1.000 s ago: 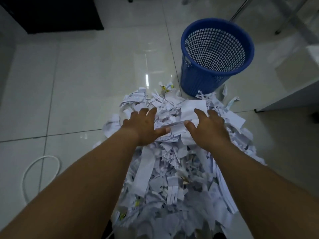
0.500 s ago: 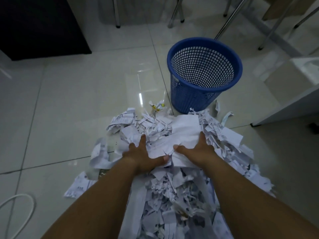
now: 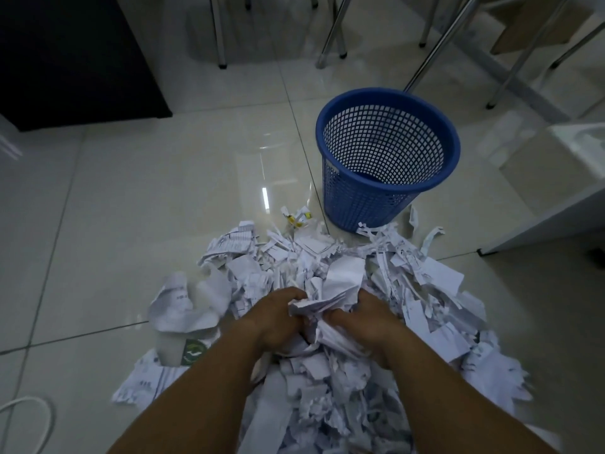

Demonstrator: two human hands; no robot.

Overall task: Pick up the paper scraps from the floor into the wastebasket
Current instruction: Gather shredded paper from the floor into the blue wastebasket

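A big heap of white paper scraps (image 3: 409, 283) covers the tiled floor in front of me. In the middle of the heap, my left hand (image 3: 275, 316) and my right hand (image 3: 366, 319) curl inward from both sides and grip one crumpled bunch of scraps (image 3: 330, 296) between them. The fingertips are buried in the paper. A blue mesh wastebasket (image 3: 386, 158) stands upright on the floor beyond the heap, to the right of centre, and looks empty inside.
A white cable loop (image 3: 29, 417) lies at the lower left. A dark cabinet (image 3: 72, 57) stands at the back left. Metal chair and table legs (image 3: 330, 31) stand behind the basket. A white unit (image 3: 556, 191) sits at the right.
Both hands went from lying flat on the heap to curling round a bunch of scraps, drawing it toward me. The view has tilted up, showing more floor beyond the basket.
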